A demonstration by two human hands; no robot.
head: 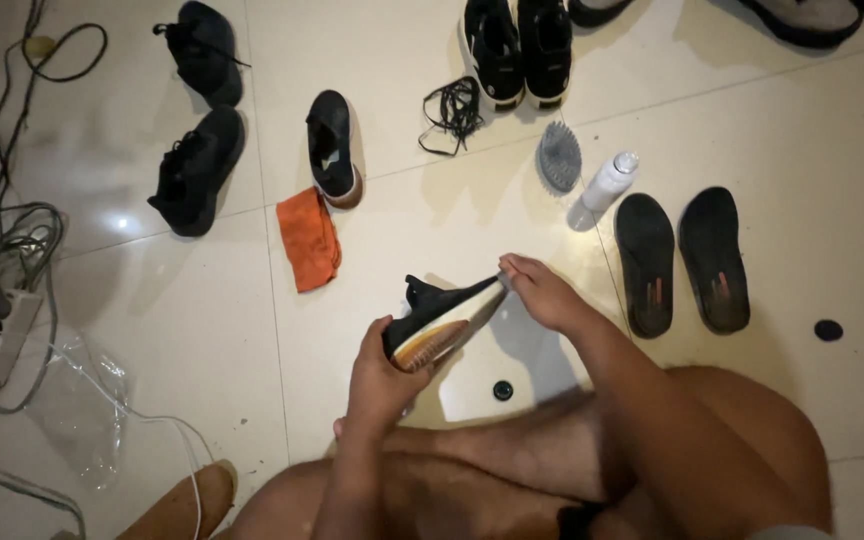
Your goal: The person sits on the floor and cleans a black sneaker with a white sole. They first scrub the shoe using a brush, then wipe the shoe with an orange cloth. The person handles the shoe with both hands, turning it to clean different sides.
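I see left hand (380,372) fingers clamped on heel of black shoe (444,318), held tilted above floor (202,330) | right hand (540,290) fingers pinched on its toe end | laces (454,112) and two insoles (682,258) already out, lying apart | brush (559,156), bottle (607,184), orange cloth (309,238) untouched beyond.

cloth (308,238) left of shoe (442,318), insoles (682,258) right
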